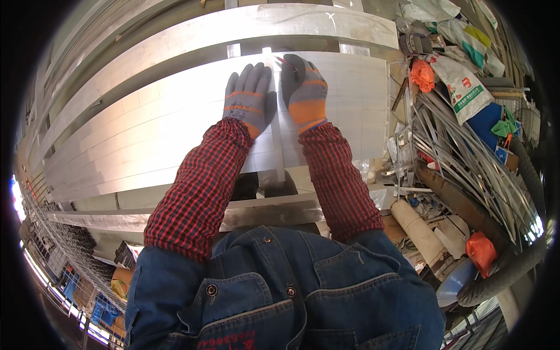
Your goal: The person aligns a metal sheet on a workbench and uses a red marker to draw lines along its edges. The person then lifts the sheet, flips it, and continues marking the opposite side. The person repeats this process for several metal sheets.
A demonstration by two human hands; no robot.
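Note:
A long, shiny metal sheet [186,134] marked with thin lines lies across the metal bars in front of me. Across it, running front to back, is a narrow straight metal strip [276,131], like a straightedge. My left hand [249,96], in a grey and orange glove, rests flat on the sheet just left of the strip, fingers stretched forward and thumb along its edge. My right hand [304,90], gloved alike, is closed at the strip's right side near its far end. From its pinched fingers sticks a thin red pencil-like marker [281,59]; most of it is hidden.
Thick metal bars [262,26] run crosswise beyond the sheet, and another bar [233,217] lies nearer my body. To the right are piled metal strips [461,157], a white printed sack [461,84], orange bags [422,76], a cardboard tube [417,230] and a grey hose [496,286].

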